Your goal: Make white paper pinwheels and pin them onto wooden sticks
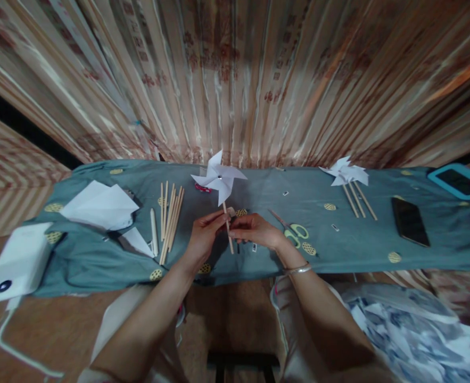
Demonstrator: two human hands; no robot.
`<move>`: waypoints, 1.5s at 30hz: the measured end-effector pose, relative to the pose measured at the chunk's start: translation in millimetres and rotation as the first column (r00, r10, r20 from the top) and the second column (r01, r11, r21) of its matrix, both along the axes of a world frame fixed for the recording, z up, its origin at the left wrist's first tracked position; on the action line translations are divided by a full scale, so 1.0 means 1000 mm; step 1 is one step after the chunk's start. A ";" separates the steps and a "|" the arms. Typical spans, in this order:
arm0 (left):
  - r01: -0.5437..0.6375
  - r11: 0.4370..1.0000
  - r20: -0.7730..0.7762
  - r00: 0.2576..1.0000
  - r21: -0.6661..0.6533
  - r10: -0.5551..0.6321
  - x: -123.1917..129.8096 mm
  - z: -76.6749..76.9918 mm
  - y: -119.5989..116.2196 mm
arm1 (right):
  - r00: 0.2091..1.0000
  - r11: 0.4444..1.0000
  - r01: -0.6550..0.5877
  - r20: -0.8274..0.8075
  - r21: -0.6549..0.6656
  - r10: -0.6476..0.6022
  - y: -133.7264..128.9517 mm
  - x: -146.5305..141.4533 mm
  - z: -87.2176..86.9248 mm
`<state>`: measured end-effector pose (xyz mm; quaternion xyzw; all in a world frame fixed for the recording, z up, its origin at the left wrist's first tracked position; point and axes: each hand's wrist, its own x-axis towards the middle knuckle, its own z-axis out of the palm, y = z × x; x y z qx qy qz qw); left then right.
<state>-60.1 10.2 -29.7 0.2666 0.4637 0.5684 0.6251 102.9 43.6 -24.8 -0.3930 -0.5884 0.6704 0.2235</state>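
Note:
A white paper pinwheel (225, 180) on a thin wooden stick stands upright before me, a dark pin at its centre. My left hand (207, 230) is closed on the stick just below the paper blades. From the other side, my right hand (254, 230) pinches the same stick slightly lower. Something small and pale shows by the left fingertips; I cannot make out what it is. Behind the blades lies a small red object (203, 188), partly covered. Scissors (293, 230) with green handles rest just right of my right hand.
Loose wooden sticks (173, 221), a white glue pen-like tube (154, 231) and folded white paper (101, 205) lie left. Finished-looking pinwheels (346, 173), a black phone (410, 221) and a blue-framed device (460, 180) lie right. A white box (17, 260) sits at the left edge; a bag of paper scraps (410, 330) is below.

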 end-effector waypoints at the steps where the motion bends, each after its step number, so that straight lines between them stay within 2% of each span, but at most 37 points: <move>1: 0.005 1.000 -0.018 1.000 -0.003 -0.005 0.000 0.000 -0.001 | 1.000 1.000 0.007 0.004 0.001 -0.007 0.003 0.005 0.002; 3: 0.028 1.000 -0.067 0.997 -0.010 -0.029 -0.001 0.000 -0.003 | 0.990 0.990 0.142 -0.023 0.012 -0.142 0.011 0.017 0.008; 6: 0.109 0.994 -0.127 0.985 -0.033 -0.112 -0.001 0.000 -0.007 | 0.863 0.879 0.476 -0.183 -0.023 -0.472 0.021 0.035 0.014; 8: 0.177 0.983 -0.155 0.971 -0.046 -0.182 0.000 -0.001 -0.011 | 0.782 0.828 0.555 -0.285 -0.085 -0.554 0.025 0.041 0.016; 12: 0.269 0.961 -0.199 0.940 -0.064 -0.276 0.002 -0.004 -0.016 | 0.779 0.849 0.505 -0.340 -0.157 -0.526 0.025 0.041 0.017; 15: 0.291 0.953 -0.215 0.929 -0.082 -0.302 0.003 -0.006 -0.016 | 0.778 0.852 0.494 -0.350 -0.174 -0.522 0.024 0.038 0.018; 25: 0.269 0.961 -0.267 0.923 -0.064 -0.276 0.001 -0.007 -0.015 | 0.793 0.854 0.490 -0.316 -0.177 -0.521 0.023 0.032 0.018; 36: 0.237 0.971 -0.243 0.940 -0.035 -0.239 0.003 -0.010 -0.011 | 0.818 0.867 0.455 -0.290 -0.201 -0.497 0.020 0.023 0.018; 42: 0.224 0.974 -0.257 0.940 -0.028 -0.223 0.001 -0.008 -0.012 | 0.869 0.901 0.412 -0.238 -0.137 -0.434 0.018 0.020 0.017; 45: 0.226 0.974 -0.276 0.935 -0.021 -0.223 0.000 -0.009 -0.012 | 0.850 0.888 0.442 -0.258 -0.125 -0.459 0.018 0.025 0.018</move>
